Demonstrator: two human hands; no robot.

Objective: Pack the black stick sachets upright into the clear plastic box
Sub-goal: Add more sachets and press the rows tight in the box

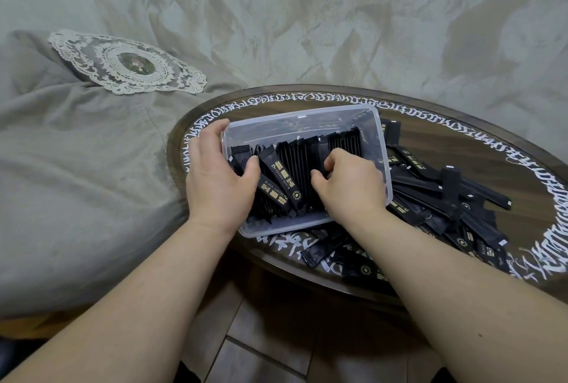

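I grip the clear plastic box [362, 115] rim with my left hand [219, 179] to steady it on the table [461, 149] while my right hand [350, 181], fingers curled, pinches black stick sachets [307, 152] inside, apparently keeping them upright.

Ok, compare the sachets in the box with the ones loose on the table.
The sachets in the clear box mostly stand in tight rows; the loose sachets lie flat, criss-crossed on the round table. Both hands work the boxed ones; nothing touches the loose pile. Both sets are black sticks with gold print.
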